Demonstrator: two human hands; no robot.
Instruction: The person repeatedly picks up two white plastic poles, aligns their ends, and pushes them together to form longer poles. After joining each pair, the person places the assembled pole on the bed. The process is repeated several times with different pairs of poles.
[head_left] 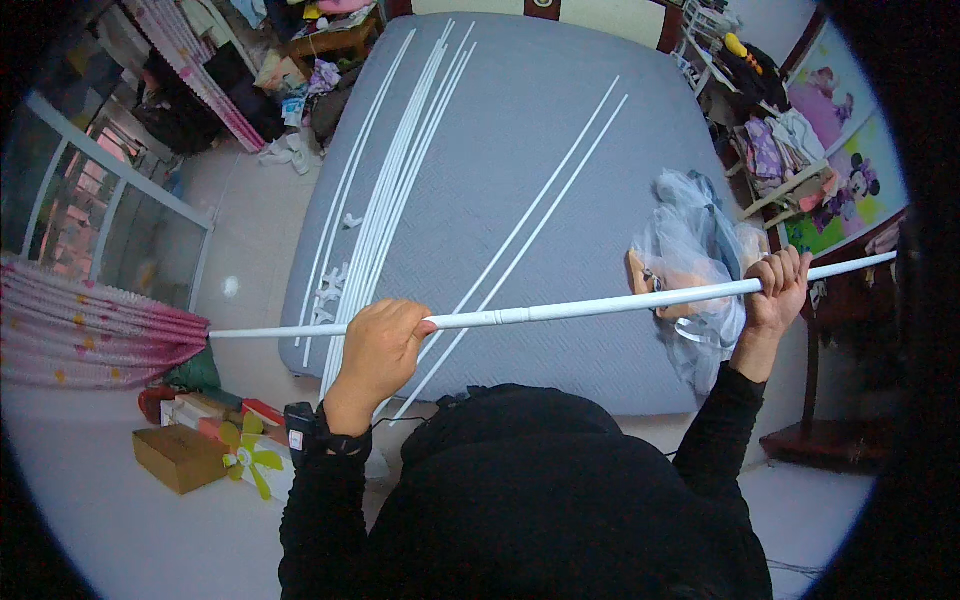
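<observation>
Crosswise | left hand point(380, 345) and right hand point(778, 290) fisted around long white pole point(560, 310), well apart to keep it level | above mattress point(560, 140) near edge | spare rods point(400, 180) along its left edge

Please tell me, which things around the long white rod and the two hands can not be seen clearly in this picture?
- Head view: the white rod has its right end lost in the dark lens rim.
- The left hand and right hand wrap the rod, hiding it there.
- Contents of the clear plastic bag are blurred by the film.
- Small white pieces on the grey mattress are too small to identify.
</observation>
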